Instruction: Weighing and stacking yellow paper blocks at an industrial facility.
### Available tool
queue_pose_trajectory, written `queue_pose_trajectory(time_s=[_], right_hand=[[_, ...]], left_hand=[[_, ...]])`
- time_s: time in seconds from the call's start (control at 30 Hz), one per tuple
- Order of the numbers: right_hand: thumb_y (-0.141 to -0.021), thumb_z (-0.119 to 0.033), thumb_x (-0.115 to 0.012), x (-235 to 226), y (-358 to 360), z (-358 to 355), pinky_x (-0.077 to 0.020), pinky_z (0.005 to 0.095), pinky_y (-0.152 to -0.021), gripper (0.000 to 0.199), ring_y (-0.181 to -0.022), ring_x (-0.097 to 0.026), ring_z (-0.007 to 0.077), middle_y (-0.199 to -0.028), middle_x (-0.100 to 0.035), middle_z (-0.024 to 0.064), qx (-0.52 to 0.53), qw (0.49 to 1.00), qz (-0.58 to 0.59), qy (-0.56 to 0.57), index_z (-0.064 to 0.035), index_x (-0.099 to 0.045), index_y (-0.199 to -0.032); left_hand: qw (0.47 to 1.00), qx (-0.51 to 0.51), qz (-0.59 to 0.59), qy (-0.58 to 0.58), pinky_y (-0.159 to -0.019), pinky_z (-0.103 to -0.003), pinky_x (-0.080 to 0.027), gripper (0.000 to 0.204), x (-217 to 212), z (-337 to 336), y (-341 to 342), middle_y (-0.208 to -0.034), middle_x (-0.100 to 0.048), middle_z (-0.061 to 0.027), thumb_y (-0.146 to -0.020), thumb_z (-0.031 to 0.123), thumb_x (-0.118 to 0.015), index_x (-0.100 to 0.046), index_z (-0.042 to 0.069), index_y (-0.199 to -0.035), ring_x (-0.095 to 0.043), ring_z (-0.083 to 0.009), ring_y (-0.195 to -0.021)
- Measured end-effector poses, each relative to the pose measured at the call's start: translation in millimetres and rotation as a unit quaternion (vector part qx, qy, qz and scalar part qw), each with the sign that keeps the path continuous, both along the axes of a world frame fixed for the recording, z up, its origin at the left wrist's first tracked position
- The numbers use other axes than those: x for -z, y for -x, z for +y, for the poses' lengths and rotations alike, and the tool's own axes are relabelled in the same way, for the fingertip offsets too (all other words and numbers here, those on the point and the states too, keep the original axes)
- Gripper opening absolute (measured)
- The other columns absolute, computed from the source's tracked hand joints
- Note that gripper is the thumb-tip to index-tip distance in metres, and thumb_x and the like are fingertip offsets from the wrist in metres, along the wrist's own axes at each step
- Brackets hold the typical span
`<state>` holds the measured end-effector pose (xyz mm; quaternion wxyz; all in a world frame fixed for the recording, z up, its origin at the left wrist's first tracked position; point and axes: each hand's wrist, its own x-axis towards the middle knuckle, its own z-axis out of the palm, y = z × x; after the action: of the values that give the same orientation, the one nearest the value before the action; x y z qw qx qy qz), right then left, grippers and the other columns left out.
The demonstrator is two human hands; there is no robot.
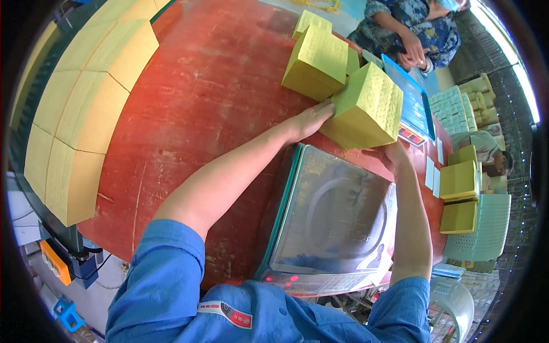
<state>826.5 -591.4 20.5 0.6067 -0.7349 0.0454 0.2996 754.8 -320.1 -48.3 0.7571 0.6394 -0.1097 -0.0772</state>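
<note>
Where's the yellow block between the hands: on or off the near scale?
Off. A strip of red tabletop shows between the yellow block and the near scale. Can't tell whether the block is lifted.

Fingers partly hidden by a yellow block point(366, 114)
Right of centre, it covers some fingertips of the left grip point(313, 121) and right grip point(392, 155); upper right, the edge crops a co-worker point(400, 34); lower centre, the scale's red display point(286, 279) blurs.

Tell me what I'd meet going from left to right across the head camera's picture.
Rows of pale yellow rectangular blocks → the person's left fingers → the bumpy-topped yellow block they touch → a shallow blue plastic tray → a pale green perforated plastic basket.
</note>
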Motion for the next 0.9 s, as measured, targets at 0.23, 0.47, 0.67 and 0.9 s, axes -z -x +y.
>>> queue_pose_trajectory(time_s=[0.23, 0.47, 0.67, 0.9], right_hand=[[-0.094, -0.027, -0.061, 25, -30, -13, -0.0522, 0.0404, -0.092, 0.038, -0.109, -0.062, 0.0212, -0.123, -0.063, 0.0087, 0.109, 0.988, -0.013, -0.107, -0.0100, -0.056, -0.128], [-0.096, -0.034, -0.058, 28, -36, -6, -0.0489, 0.0349, -0.089, 0.041, -0.106, -0.061, 0.0174, -0.120, -0.064, 0.0033, 0.067, 0.994, -0.047, -0.070, -0.0108, -0.055, -0.129], [-0.096, -0.032, -0.057, 31, -32, 3, -0.0473, 0.0361, -0.092, 0.042, -0.108, -0.059, 0.0168, -0.120, -0.063, 0.0044, 0.108, 0.991, -0.043, -0.070, -0.0097, -0.055, -0.131], [-0.094, -0.010, -0.049, -50, 54, -12, -0.0490, 0.0337, -0.091, 0.034, -0.108, -0.061, 0.0195, -0.120, -0.062, 0.0121, 0.116, 0.955, -0.269, 0.051, 0.0022, -0.060, -0.124]], left_hand=[[0.983, -0.064, 0.059, -0.162, -0.112, -0.036, -0.029, 0.061, -13, -7, -25, -0.149, -0.041, -0.0210, -0.103, 0.042, -0.029, -0.040, -0.001, -0.144, -0.039, -0.0292, -0.137], [0.984, -0.070, 0.056, -0.154, -0.111, -0.038, -0.032, 0.059, -9, -6, -19, -0.146, -0.045, -0.0214, -0.102, 0.041, -0.028, -0.044, -0.001, -0.142, -0.042, -0.0314, -0.136], [0.979, -0.098, -0.058, -0.171, -0.107, -0.040, -0.034, 0.060, 7, 0, -23, -0.141, -0.048, -0.0239, -0.101, 0.043, -0.029, -0.048, -0.001, -0.137, -0.045, -0.0359, -0.132], [0.829, -0.359, -0.249, -0.349, -0.055, -0.042, -0.049, 0.029, -90, 49, -34, -0.063, -0.062, -0.0166, -0.092, 0.020, -0.054, -0.064, 0.001, -0.072, -0.066, -0.0304, -0.061]])
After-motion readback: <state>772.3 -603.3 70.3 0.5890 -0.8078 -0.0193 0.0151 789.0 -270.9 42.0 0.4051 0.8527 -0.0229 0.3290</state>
